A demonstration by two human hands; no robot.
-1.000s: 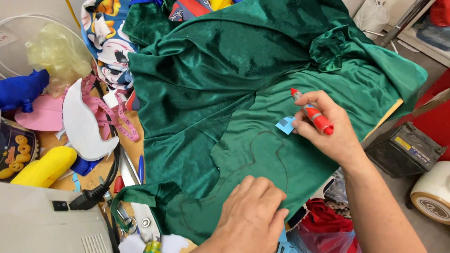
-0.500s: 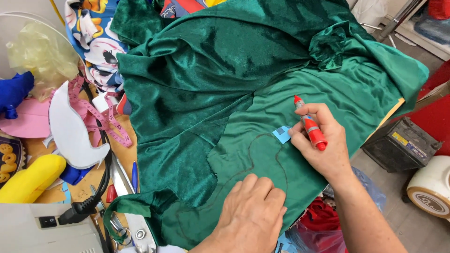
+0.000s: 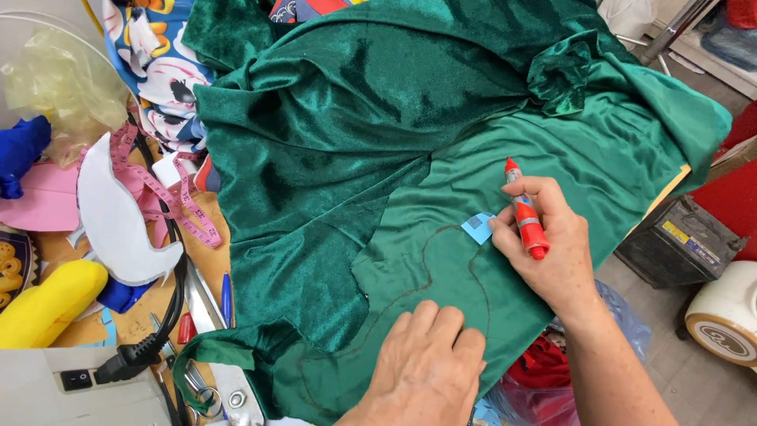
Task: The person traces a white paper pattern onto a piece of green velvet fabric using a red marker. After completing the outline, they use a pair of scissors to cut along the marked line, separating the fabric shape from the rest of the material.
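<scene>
**Chalk and marker on green velvet**

Here the fingertips of the right hand pinch a small blue piece of tailor's chalk against the cloth, thumb and forefinger closed on its near edge. The same hand also carries a red marker, tucked along the fingers with its capped tip pointing up and away from the person. The chalk sits at the upper right end of a dark curved line drawn on the matte reverse of the green fabric (the line loops down toward the other hand).

The left hand lies flat on the fabric near the bottom edge of the view, palm down, fingers close together and slightly curled, pressing the cloth to the table. It holds nothing.

The fabric covers most of the worktable; its shiny velvet face is folded over the upper left, its duller side lies under both hands. To the left of it lie a pink measuring tape, a white foam cut-out shaped like a curved fin, a yellow padded piece and a blue pen. A black power plug rests at a grey machine in the lower left corner
</scene>
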